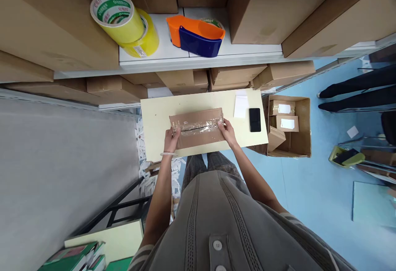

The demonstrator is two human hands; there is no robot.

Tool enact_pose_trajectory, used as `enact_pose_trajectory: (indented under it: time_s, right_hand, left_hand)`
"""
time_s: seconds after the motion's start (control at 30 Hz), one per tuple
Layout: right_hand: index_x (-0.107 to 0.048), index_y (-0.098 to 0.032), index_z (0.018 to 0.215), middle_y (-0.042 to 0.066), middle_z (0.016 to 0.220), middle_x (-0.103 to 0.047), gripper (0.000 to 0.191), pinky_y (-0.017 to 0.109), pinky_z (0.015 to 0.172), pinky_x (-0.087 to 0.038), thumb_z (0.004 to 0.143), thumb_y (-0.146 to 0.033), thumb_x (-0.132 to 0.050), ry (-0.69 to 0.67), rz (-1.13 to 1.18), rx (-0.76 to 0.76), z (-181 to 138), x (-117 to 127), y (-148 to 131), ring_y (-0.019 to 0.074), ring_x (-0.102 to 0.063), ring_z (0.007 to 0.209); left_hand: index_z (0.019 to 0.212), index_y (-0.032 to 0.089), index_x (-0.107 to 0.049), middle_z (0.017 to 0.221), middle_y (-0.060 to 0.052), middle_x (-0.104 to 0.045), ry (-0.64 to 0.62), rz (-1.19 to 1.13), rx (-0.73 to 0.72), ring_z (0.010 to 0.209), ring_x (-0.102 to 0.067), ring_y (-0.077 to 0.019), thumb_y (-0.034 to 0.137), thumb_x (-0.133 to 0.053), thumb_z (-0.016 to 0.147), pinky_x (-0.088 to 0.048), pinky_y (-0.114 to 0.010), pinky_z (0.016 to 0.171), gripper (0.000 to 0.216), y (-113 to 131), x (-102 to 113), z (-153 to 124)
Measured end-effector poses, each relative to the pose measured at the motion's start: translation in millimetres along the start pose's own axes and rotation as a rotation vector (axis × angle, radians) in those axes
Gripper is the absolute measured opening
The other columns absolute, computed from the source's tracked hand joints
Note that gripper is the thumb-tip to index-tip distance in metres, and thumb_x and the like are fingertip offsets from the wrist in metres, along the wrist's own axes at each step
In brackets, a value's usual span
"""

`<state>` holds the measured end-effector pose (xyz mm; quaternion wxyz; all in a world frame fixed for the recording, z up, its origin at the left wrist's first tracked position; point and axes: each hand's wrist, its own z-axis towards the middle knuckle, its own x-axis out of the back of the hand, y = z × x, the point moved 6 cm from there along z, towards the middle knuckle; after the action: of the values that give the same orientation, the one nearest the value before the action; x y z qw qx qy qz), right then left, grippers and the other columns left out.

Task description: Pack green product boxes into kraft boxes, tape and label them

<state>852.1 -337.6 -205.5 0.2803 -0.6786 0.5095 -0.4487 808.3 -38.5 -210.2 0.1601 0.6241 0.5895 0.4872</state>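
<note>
A flat brown cardboard box (201, 140) lies on the pale yellow table (157, 114), with clear packing tape (201, 128) along its middle seam. My left hand (171, 140) grips the box's left end, thumb on top, fingers partly hidden beneath the edge. At the opposite end my right hand (228, 133) holds the box the same way, its thumb pressing near the tape. To the right of the box are a stack of white paper slips (240, 105) and a black phone (255, 120).
A shelf (173, 65) above the table bears yellow tape rolls (139, 36), an orange and blue tape dispenser (199, 38) and large cartons. On the right, an open carton (305, 128) holds several small boxes. Paper scraps (150, 180) litter the floor at left. A person's legs (355, 91) show far right.
</note>
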Motion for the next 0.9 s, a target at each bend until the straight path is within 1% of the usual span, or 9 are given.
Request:
enact_pose_trajectory:
  time_s: [0.1,0.17,0.23,0.33,0.4,0.5,0.63,0.77,0.9]
  right_hand:
    - [-0.056,-0.022,0.122,0.01,0.124,-0.061,0.06,0.037,0.095,-0.047,0.081,-0.066,-0.053,0.061,-0.205,0.022,2,-6,-5,0.0255,-0.06,0.108]
    - [-0.055,-0.022,0.12,0.01,0.119,-0.063,0.061,0.039,0.093,-0.047,0.079,-0.068,-0.055,0.065,-0.293,-0.018,6,-10,-6,0.0272,-0.061,0.108]
    - [-0.053,-0.022,0.12,0.01,0.111,-0.067,0.063,0.04,0.089,-0.049,0.077,-0.069,-0.058,0.051,-0.347,-0.089,9,-13,-4,0.0285,-0.063,0.103]
    - [-0.052,-0.022,0.118,0.011,0.102,-0.07,0.065,0.04,0.085,-0.049,0.075,-0.07,-0.061,0.069,-0.431,-0.145,13,-15,-2,0.0303,-0.066,0.097]
    - [-0.052,-0.022,0.117,0.012,0.101,-0.071,0.065,0.04,0.084,-0.049,0.075,-0.07,-0.061,0.091,-0.486,-0.147,15,-15,-2,0.0317,-0.066,0.099]
    - [-0.052,-0.021,0.117,0.014,0.102,-0.07,0.066,0.041,0.085,-0.048,0.075,-0.071,-0.06,0.103,-0.555,-0.174,17,-16,-1,0.0339,-0.065,0.1]
    - [-0.053,-0.02,0.116,0.015,0.101,-0.07,0.065,0.04,0.085,-0.047,0.075,-0.07,-0.062,0.118,-0.583,-0.195,17,-17,-2,0.0337,-0.065,0.1]
    - [-0.053,-0.019,0.117,0.014,0.1,-0.071,0.063,0.038,0.083,-0.048,0.078,-0.068,-0.06,0.121,-0.619,-0.184,17,-17,-5,0.0317,-0.066,0.099]
    - [-0.052,-0.018,0.118,0.014,0.102,-0.071,0.064,0.037,0.081,-0.048,0.079,-0.067,-0.06,0.112,-0.68,-0.202,17,-17,-8,0.031,-0.067,0.099]
  left_hand:
    - [0.104,0.016,-0.062,0.108,-0.01,-0.054,0.029,0.14,-0.014,0.107,-0.058,-0.0282,0.052,-0.068,0.077,-0.043,-0.045,0.104,0.045,-2,-6,8]
    - [0.103,0.015,-0.06,0.109,-0.011,-0.052,0.044,0.2,-0.014,0.111,-0.056,-0.0283,0.051,-0.072,0.073,-0.043,-0.043,0.105,0.048,-2,-9,11]
    - [0.105,0.015,-0.059,0.112,-0.013,-0.054,0.041,0.214,-0.015,0.117,-0.054,-0.0285,0.052,-0.074,0.07,-0.042,-0.041,0.106,0.053,-1,-12,14]
    - [0.113,0.017,-0.058,0.115,-0.012,-0.061,0.011,0.171,-0.005,0.117,-0.056,-0.0268,0.052,-0.073,0.071,-0.043,-0.038,0.103,0.057,0,-16,15]
    - [0.12,0.019,-0.056,0.118,-0.011,-0.064,0.001,0.141,0.023,0.114,-0.059,-0.0264,0.051,-0.073,0.073,-0.045,-0.036,0.1,0.059,0,-17,14]
    - [0.125,0.021,-0.054,0.123,-0.01,-0.065,0.014,0.166,0.055,0.117,-0.059,-0.0281,0.051,-0.073,0.074,-0.046,-0.036,0.099,0.062,0,-17,13]
    - [0.125,0.021,-0.055,0.123,-0.01,-0.066,0.026,0.245,0.077,0.117,-0.06,-0.0298,0.052,-0.071,0.074,-0.047,-0.037,0.097,0.062,1,-16,13]
    - [0.125,0.021,-0.055,0.121,-0.009,-0.068,0.043,0.277,0.076,0.114,-0.062,-0.0284,0.052,-0.071,0.074,-0.048,-0.035,0.095,0.062,3,-15,13]
    - [0.122,0.02,-0.057,0.12,-0.01,-0.068,0.048,0.286,0.054,0.114,-0.062,-0.0272,0.051,-0.069,0.075,-0.048,-0.034,0.094,0.058,5,-15,12]
